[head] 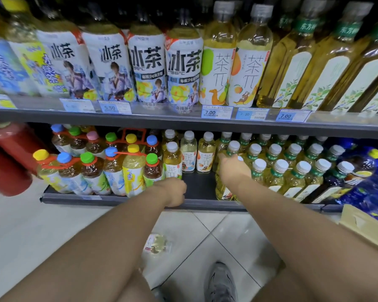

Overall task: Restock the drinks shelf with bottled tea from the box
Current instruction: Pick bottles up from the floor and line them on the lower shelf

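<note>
Grips, with the right hand (234, 168), the shoulder of a yellow tea bottle (222, 188) standing at the front of the lower shelf (118, 198), with fingers curled over its neck. Reaches with the left hand (175, 190) to the shelf's front lip, just beside a labelled bottle (172, 162); seen only from the back, so cannot tell whether open or holding anything.

Leaves a bare strip of shelf between the hands, in front of two small bottles (189, 153) set further back. Looks densely stocked rightward, in white-capped rows (292, 168).

Seems well along, not finished: to fill that gap, to retrieve a fallen bottle (157, 247) lying on the floor tiles, and to check the cardboard box (367, 227) at the right edge, contents hidden.
</note>
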Demonstrator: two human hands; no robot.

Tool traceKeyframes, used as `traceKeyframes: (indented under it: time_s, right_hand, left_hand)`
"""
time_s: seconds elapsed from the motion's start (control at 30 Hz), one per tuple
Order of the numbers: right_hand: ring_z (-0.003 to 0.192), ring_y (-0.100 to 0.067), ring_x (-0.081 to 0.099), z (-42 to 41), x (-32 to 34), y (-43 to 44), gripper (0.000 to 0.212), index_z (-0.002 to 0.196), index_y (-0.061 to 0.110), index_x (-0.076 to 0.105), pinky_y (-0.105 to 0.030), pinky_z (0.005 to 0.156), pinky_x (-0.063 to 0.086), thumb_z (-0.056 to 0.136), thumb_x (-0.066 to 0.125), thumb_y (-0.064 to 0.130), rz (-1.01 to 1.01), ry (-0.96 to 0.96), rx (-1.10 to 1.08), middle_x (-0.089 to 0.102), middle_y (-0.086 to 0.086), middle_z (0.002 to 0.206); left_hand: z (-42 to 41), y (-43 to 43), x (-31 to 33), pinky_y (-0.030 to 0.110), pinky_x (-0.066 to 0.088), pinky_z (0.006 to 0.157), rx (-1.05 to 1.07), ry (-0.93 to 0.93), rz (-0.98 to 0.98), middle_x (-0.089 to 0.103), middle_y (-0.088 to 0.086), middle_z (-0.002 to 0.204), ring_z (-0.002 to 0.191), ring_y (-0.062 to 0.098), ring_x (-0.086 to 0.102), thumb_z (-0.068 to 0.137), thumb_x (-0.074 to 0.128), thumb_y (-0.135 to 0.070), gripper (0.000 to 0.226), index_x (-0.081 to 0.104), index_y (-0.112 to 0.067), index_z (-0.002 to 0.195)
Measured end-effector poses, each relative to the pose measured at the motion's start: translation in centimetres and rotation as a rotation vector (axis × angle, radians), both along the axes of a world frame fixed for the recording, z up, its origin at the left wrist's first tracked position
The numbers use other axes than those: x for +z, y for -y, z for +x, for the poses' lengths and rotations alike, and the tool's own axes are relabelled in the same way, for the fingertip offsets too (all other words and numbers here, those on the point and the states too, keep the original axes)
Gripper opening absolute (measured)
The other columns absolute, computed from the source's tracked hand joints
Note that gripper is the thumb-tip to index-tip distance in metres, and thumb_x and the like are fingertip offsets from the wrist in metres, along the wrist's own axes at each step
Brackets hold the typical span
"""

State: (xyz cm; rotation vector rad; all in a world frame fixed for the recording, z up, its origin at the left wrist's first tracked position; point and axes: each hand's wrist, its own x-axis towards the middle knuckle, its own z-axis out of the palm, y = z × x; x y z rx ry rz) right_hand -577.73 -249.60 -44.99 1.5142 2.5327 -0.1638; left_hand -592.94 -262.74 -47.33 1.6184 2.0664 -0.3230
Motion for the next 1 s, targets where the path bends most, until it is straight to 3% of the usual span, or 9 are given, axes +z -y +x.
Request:
traceKeyframes:
  time_s: [0.13,0.27,0.43,0.53,0.67,0.83,1.0]
  right_hand:
    - [0.110,-0.036,0.058,-3.3,0.5,5.9,0.040,0.131,0.013,0.052,-0.040,0.083,0.051,0.096,0.055,0.033,-0.056,0.002,0.237,0.053,-0.015,0.126]
    - [0.114,-0.034,0.058,-7.6,-2.7,13.4,0.039,0.127,0.012,0.057,-0.040,0.089,0.050,0.093,0.057,0.032,-0.197,0.000,0.432,0.057,-0.012,0.125]
    - [0.119,-0.029,0.054,-11.4,-10.1,20.7,0.037,0.127,0.018,0.056,-0.037,0.093,0.048,0.093,0.057,0.033,-0.336,0.070,0.612,0.053,-0.009,0.130]
    - [0.120,-0.026,0.054,-12.0,-13.7,22.4,0.043,0.133,0.024,0.051,-0.034,0.093,0.046,0.091,0.058,0.034,-0.408,0.122,0.563,0.051,-0.005,0.131]
    - [0.119,-0.025,0.055,-11.6,-18.5,22.3,0.050,0.139,0.026,0.045,-0.036,0.096,0.048,0.091,0.057,0.036,-0.437,0.168,0.413,0.052,-0.004,0.130]
    - [0.120,-0.029,0.054,-10.1,-23.6,21.0,0.053,0.138,0.019,0.041,-0.039,0.096,0.048,0.089,0.059,0.030,-0.461,0.213,0.279,0.051,-0.009,0.128]
    - [0.113,-0.029,0.059,-9.4,-28.0,18.7,0.048,0.133,0.016,0.050,-0.037,0.093,0.052,0.087,0.060,0.030,-0.503,0.164,0.237,0.060,-0.009,0.126]
  left_hand:
    - [-2.1,6.4,3.1,0.035,0.050,0.088,0.077,-0.013,-0.004,0.061,0.010,0.116,0.111,0.031,0.058,0.097,0.049,-0.024,0.027,0.066,-0.012,0.116]
    - [-5.7,14.3,2.8,0.036,0.049,0.095,0.211,0.051,-0.066,0.061,0.010,0.129,0.115,0.029,0.056,0.099,0.053,-0.028,0.033,0.062,-0.012,0.126]
    - [-9.3,23.4,-2.4,0.031,0.044,0.101,0.438,0.122,-0.010,0.059,0.004,0.133,0.125,0.023,0.052,0.096,0.057,-0.032,0.039,0.057,-0.021,0.133]
    - [-9.0,26.7,-6.1,0.037,0.047,0.099,0.493,0.169,0.058,0.059,0.003,0.132,0.124,0.025,0.054,0.094,0.056,-0.032,0.046,0.053,-0.023,0.138]
    - [-6.7,27.7,-9.5,0.039,0.047,0.094,0.427,0.188,0.147,0.050,-0.002,0.138,0.128,0.023,0.048,0.092,0.054,-0.053,0.058,0.040,-0.032,0.145]
    - [-5.1,26.5,-13.6,0.040,0.050,0.087,0.398,0.099,0.099,0.042,0.005,0.144,0.122,0.031,0.052,0.095,0.044,-0.059,0.067,0.028,-0.023,0.148]
    - [-5.0,25.9,-16.6,0.034,0.050,0.065,0.282,-0.114,0.248,0.064,0.002,0.117,0.095,0.028,0.066,0.092,0.039,-0.065,0.062,0.034,-0.021,0.134]
